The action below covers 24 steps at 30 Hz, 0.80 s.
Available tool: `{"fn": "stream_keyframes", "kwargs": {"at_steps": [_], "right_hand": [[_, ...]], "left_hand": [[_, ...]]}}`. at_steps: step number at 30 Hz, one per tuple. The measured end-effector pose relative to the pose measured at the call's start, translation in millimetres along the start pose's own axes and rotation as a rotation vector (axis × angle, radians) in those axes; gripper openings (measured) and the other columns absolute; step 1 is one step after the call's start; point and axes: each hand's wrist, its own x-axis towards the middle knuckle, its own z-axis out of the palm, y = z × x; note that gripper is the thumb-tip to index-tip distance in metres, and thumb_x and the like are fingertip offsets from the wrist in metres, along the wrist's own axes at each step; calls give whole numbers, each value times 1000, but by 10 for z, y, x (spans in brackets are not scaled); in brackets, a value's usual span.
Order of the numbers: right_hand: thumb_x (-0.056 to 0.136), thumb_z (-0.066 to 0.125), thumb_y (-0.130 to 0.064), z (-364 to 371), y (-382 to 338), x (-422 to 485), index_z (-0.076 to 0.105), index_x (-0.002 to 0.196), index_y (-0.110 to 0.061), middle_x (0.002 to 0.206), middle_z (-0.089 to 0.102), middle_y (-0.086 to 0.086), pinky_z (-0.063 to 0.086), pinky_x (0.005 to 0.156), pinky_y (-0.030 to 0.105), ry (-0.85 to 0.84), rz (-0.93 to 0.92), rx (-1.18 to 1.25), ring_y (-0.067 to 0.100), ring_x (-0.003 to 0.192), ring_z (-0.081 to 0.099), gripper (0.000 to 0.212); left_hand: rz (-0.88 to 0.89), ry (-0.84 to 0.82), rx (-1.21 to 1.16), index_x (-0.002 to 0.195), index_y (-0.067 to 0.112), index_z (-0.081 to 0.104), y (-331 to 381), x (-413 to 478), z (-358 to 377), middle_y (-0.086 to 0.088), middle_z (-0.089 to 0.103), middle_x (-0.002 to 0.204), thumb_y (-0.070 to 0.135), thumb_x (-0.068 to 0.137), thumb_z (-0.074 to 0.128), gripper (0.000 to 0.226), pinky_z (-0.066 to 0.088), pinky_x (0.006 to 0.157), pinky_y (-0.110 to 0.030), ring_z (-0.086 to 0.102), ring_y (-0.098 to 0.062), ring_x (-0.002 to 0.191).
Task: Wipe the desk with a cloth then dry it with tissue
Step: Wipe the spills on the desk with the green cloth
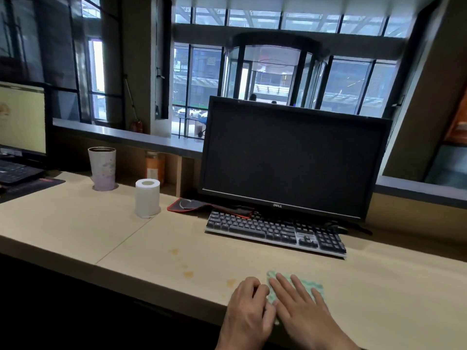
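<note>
Cloth [318, 286] is pressed at desk's [75, 223] front edge by flattened right hand [303, 309]; left hand [249, 306] is curled, its grip cannot be told; monitor [290, 157] is marked "DELL".

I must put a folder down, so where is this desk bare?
Bare: the desk in front of the tissue roll and tumbler, left of the stains; also the strip right of the keyboard. Crowded: below the monitor, with keyboard and mouse pad, and by the cloth.

My feed's backlit by the tall glass-paned windows [278, 72], so the pale wooden desk [101, 223] looks dim. Edges bend fisheye-style, and everything's slightly soft.
</note>
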Motion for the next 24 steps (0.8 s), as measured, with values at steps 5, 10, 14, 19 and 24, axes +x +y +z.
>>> {"fn": "stream_keyframes", "kwargs": {"at_steps": [5,10,14,19,24], "right_hand": [[111,12,-41,-112,27,294,-8,164,-35,170,-18,-16,-9,124,52,3,2,73,15,156,-20,57],[111,12,-41,-3,18,176,-8,164,-34,169,-19,-15,-11,124,51,12,-18,71,16,155,-23,57],[110,12,-43,-22,29,183,-7,164,-37,169,-18,-17,-11,125,50,18,-20,88,13,155,-22,57],[109,12,-44,-192,98,639,-3,165,-34,171,-13,-13,-10,125,52,30,12,134,15,157,-16,59],[109,14,-47,-249,344,821,0,165,-36,172,-9,-14,-6,126,50,21,25,146,14,158,-12,59]], "left_hand": [[5,-39,36,93,15,59,16,-42,-13,-1,51,94,19,88,59,6,50,69,-30,54,-18,79],[26,-59,48,93,13,59,14,-82,-12,-2,51,95,18,90,56,6,50,69,-32,54,-20,80],[37,-34,59,94,13,59,12,-74,4,-4,51,95,16,91,56,6,52,68,-35,54,-21,80],[29,-21,88,88,9,61,39,-58,-8,-5,51,92,13,90,54,8,51,66,-38,52,-23,77],[25,-18,112,87,9,61,78,-36,-28,-6,52,91,12,90,54,9,49,65,-38,51,-24,75]]}}
